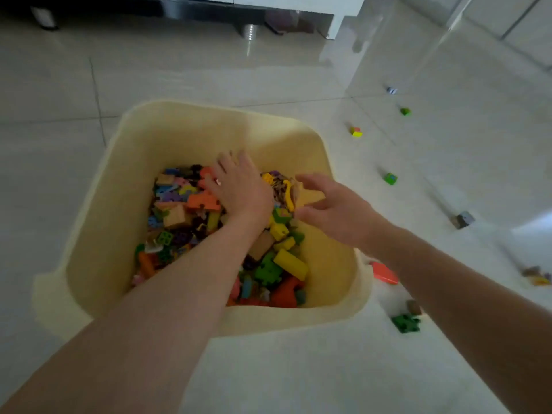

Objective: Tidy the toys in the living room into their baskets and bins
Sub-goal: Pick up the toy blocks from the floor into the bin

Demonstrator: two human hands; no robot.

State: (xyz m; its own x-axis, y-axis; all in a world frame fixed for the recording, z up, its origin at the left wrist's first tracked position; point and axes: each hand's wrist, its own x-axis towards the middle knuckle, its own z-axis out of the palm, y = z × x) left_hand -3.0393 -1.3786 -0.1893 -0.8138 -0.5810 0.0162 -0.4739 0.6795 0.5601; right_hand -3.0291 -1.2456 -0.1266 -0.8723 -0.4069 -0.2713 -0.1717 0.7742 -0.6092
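- A single view, from a camera worn on the person's head; no second view shares the scene.
- It looks forward and steeply down, almost straight into the open top of a pale yellow bin [179, 138] at the frame's centre.
- It sits close: both forearms enter from the lower corners and run up to the left hand [239, 186] and right hand [337, 210] at mid-frame.
- The wide lens bends the tiled floor [448, 144]; tile lines curve toward the edges.
- The upper edge reaches only the base of white furniture [298, 4].
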